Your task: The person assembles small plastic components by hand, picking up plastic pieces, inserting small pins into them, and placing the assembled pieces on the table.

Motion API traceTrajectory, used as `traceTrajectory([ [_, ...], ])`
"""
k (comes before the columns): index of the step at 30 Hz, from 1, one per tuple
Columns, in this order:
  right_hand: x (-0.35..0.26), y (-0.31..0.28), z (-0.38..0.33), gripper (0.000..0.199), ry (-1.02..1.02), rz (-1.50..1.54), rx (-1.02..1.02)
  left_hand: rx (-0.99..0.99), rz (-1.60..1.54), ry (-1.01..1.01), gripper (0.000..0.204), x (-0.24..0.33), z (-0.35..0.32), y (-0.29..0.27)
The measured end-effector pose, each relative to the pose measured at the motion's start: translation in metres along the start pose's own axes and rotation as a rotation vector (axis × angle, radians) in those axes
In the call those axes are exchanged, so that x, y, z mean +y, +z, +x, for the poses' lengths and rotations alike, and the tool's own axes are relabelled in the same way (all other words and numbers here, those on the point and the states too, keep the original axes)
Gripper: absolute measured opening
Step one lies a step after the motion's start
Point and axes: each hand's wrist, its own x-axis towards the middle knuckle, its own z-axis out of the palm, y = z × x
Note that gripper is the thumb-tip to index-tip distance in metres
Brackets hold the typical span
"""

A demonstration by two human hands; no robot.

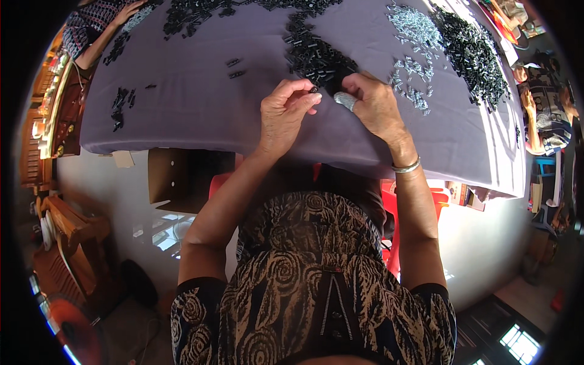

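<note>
My left hand [285, 112] rests on a grey-purple tablecloth [201, 103], its fingertips pinched on a small black part [314, 89] at the near end of a heap of small black parts [313, 52]. My right hand [374, 103] lies just to the right, its thumb wrapped in a silvery covering [345, 100], fingers curled at the heap's edge. What the right fingers hold is hidden. A metal bangle [406, 166] circles my right wrist.
Silvery small parts [413, 27] and a second black pile [471, 52] lie at the right. Scattered black parts [120, 100] sit at the left. Another person's hand [125, 12] works at the far left; a seated person [544, 103] is at the right. A cardboard box [176, 179] stands under the table.
</note>
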Motion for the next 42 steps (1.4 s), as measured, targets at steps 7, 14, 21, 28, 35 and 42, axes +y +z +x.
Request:
traceTrajectory([
  [7, 0.007, 0.002, 0.005, 0.009, -0.113, -0.139, 0.008, -0.032, -0.015, -0.008, 0.018, 0.002, -0.001, 0.001],
  [14, 0.01, -0.005, -0.001, 0.01, 0.096, 0.154, 0.047, -0.053, 0.002, -0.012, 0.014, 0.003, 0.0, 0.002],
  [21, 0.015, -0.007, -0.004, 0.004, 0.252, 0.581, 0.004, -0.073, 0.072, -0.003, 0.018, 0.002, 0.0, 0.001],
  [28, 0.009, -0.005, -0.004, 0.021, 0.289, 1.056, -0.088, -0.09, 0.109, -0.013, 0.015, 0.002, -0.001, 0.001],
  [35, -0.003, -0.005, -0.005, 0.022, 0.306, 1.096, -0.107, -0.086, 0.091, -0.014, 0.013, 0.005, -0.001, 0.003],
  [42, -0.002, 0.003, -0.007, 0.024, 0.272, 1.21, -0.181, -0.109, 0.122, 0.004, 0.018, 0.002, -0.002, 0.002],
])
